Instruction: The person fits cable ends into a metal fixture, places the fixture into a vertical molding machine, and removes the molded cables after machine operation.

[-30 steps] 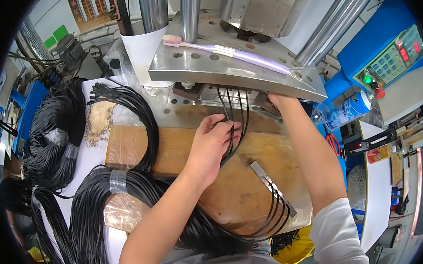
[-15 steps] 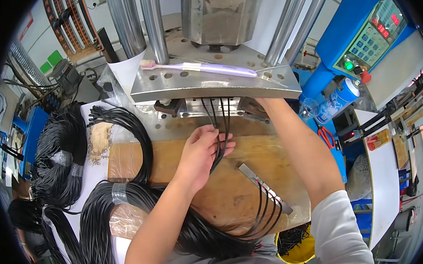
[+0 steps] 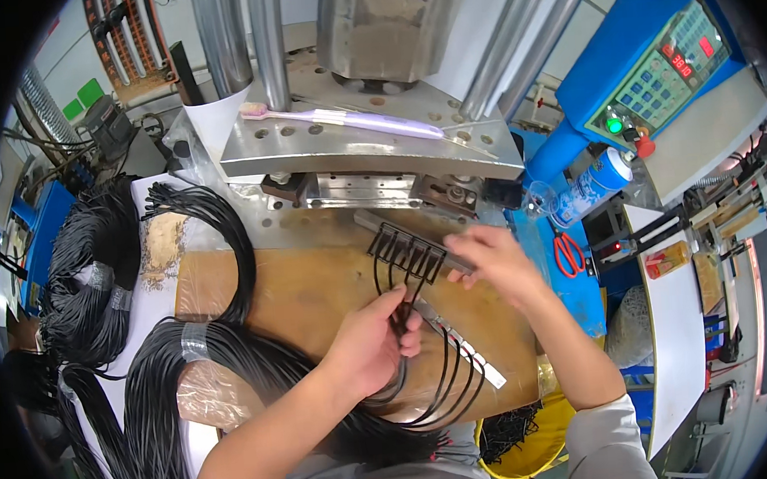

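Observation:
Closed round several black cables (image 3: pixel 394 278), my left hand (image 3: pixel 374 344) is over the wooden board. Their upper ends run into a black moulded frame (image 3: pixel 406 252) of thin bars, which lies along a metal bar (image 3: pixel 370 222). My right hand (image 3: pixel 492 264) grips the right end of this bar, with its fingertips partly hidden. Just below, a second metal strip (image 3: pixel 495 375) with silvery connector ends set along it rests on the board, and black cables curve down from it. Behind my hands stands the press, with a metal mould block (image 3: pixel 363 189) under its thick plate (image 3: pixel 370 159).
A purple toothbrush (image 3: pixel 376 124) lies on the press plate. Large black cable bundles (image 3: pixel 224 355) cover the left side. To the right are red-handled scissors (image 3: pixel 569 254), a spray can (image 3: pixel 593 187) and a blue control box (image 3: pixel 654 65). A yellow bin (image 3: pixel 549 440) with black scraps stands below the board.
My right hand has come out from under the press plate with the metal bar and moulded frame. My left hand has moved down toward me with the cables. The view has shifted slightly.

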`<action>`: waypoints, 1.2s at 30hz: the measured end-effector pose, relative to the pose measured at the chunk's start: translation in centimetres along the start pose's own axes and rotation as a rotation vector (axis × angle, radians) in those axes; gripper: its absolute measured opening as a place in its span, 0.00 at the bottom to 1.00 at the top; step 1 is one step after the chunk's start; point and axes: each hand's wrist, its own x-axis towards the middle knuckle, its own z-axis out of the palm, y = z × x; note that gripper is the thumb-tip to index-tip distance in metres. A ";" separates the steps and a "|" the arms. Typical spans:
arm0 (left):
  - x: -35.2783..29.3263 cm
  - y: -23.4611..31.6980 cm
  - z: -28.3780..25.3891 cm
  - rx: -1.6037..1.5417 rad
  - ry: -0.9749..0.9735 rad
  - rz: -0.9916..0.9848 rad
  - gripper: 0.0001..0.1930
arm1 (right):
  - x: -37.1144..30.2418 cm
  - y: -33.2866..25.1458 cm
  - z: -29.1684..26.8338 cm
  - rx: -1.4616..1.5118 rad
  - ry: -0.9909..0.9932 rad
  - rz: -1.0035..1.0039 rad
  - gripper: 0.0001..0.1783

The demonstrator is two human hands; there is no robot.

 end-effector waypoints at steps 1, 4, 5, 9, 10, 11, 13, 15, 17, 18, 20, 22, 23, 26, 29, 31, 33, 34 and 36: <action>-0.1 -0.2 -0.2 0.007 0.001 -0.008 0.16 | 0.3 -0.1 0.4 -0.122 -0.086 -0.018 0.18; -0.4 -0.4 0.1 0.039 0.046 0.067 0.13 | 1.9 0.3 2.3 -0.375 -0.149 -0.088 0.20; -0.4 -0.6 0.5 0.079 0.062 0.087 0.12 | 2.7 1.6 2.8 -0.467 -0.023 -0.353 0.21; -1.6 -0.7 0.3 0.195 0.047 0.114 0.10 | 2.8 2.6 2.0 -0.386 -0.032 -0.290 0.22; -2.8 -0.6 0.1 0.196 0.047 0.115 0.10 | 2.1 2.3 0.6 -0.323 -0.062 -0.193 0.22; -4.4 -0.5 0.0 0.158 -0.028 0.125 0.10 | 1.6 2.4 -0.8 -0.257 -0.096 -0.099 0.21; -5.7 -0.6 0.0 0.124 -0.110 0.141 0.10 | 0.0 3.8 -3.9 -0.517 0.147 -0.334 0.20; -6.3 -0.7 -0.3 0.112 -0.219 0.269 0.10 | -3.0 3.0 -4.8 -0.868 0.263 -0.395 0.15; -5.9 -1.2 -0.5 0.127 -0.241 0.314 0.09 | -4.7 4.3 -5.4 -1.082 0.378 -0.706 0.13; -5.8 -1.4 -0.9 0.141 -0.250 0.352 0.09 | -5.1 4.6 -4.8 -1.056 0.375 -0.669 0.15; -5.6 -1.7 -1.3 0.119 -0.258 0.348 0.09 | -5.4 3.9 -3.4 -0.983 0.351 -0.756 0.14; -5.5 -1.9 -0.9 0.145 -0.253 0.444 0.08 | -5.0 4.0 -2.9 -0.908 0.335 -0.837 0.14; -5.5 -2.0 -0.9 0.150 -0.256 0.438 0.08 | -4.2 4.7 -3.0 -0.865 0.326 -0.818 0.12; -5.4 -2.0 -1.2 0.143 -0.239 0.461 0.08 | -4.0 4.1 -3.2 -0.544 0.292 -0.675 0.08; -5.6 -1.9 -1.4 0.100 -0.257 0.470 0.07 | -6.1 2.3 -4.5 -0.155 0.288 -0.548 0.10; -5.3 -1.8 -1.1 0.065 -0.274 0.433 0.08 | -8.2 1.4 -7.6 -0.373 0.078 -0.533 0.10; -5.2 -1.8 -1.3 0.047 -0.275 0.419 0.08 | -9.6 -0.2 -8.1 -0.468 0.029 -0.506 0.10; -5.2 -1.7 -1.3 0.037 -0.279 0.404 0.09 | -10.1 -0.6 -8.1 -0.559 -0.012 -0.480 0.10; -5.2 -1.5 -1.4 0.031 -0.294 0.394 0.10 | -10.1 -0.7 -7.6 -0.414 0.009 -0.459 0.10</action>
